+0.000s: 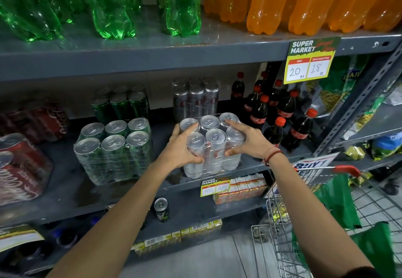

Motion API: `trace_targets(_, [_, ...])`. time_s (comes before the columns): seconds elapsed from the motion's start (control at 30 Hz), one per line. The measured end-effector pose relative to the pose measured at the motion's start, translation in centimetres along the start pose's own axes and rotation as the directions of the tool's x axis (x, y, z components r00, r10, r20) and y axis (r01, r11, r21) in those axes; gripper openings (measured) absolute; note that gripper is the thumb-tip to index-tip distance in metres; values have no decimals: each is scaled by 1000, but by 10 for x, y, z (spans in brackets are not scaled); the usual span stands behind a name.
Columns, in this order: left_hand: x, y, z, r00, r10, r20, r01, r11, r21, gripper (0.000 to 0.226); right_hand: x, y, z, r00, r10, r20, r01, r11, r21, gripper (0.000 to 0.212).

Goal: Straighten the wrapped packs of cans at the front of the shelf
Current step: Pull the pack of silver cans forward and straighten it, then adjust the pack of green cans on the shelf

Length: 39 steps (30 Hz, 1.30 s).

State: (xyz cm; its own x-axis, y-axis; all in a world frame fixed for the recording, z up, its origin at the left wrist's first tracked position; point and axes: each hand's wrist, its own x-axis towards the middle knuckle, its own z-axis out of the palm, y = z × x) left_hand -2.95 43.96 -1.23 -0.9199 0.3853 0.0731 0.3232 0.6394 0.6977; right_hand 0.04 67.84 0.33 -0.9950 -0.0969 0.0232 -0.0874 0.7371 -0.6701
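A wrapped pack of silver cans (212,145) stands at the front edge of the middle grey shelf (71,192). My left hand (181,147) grips its left side and my right hand (250,139) grips its right side, fingers over the can tops. To its left a wrapped pack of green cans (114,149) stands slightly skewed near the front. A wrapped pack of red cola cans (19,166) lies tilted at the far left. More green and silver packs stand behind.
Small cola bottles (274,112) crowd right of the silver pack. Green and orange bottles fill the upper shelf. A price sign (307,62) hangs from it. A single can (161,209) and juice cartons sit below. A wire trolley (304,223) stands at the lower right.
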Motion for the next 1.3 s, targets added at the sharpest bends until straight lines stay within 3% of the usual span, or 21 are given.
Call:
trace_targets(0.63, [-8,4,1,999,-42,19,43,998,-39,108,-8,-10,-3,997,76,14,-76,997,8,99])
trace_targets(0.83, [-19,9,-17,994,-16,110,22,998,-56,112,-15,-26,1,993,115,36,-116,993,21,105])
trace_targets(0.93, [-38,3,-45,996,73,44,-69,995,-73,107,-20,-48,10,983,117,-143,-116,993,17,116])
trace_targets(1.0, [-51,-6,-74,987,144,-65,-147,988,-44,95,-23,-78,20,950,37,-311,-40,999,-4,107])
trace_targets(1.07, [-62,-18,-104,971,169,-167,-171,985,-2,86,-20,-113,34,918,-53,-393,46,999,-28,95])
trace_targets(1.17, [-69,-48,-144,969,91,-228,-73,994,86,90,-2,-158,63,938,-151,-312,144,989,-46,93])
trace_targets(1.3, [-71,-96,-176,980,-134,-145,166,958,235,115,34,-183,113,989,-146,26,148,982,-115,106])
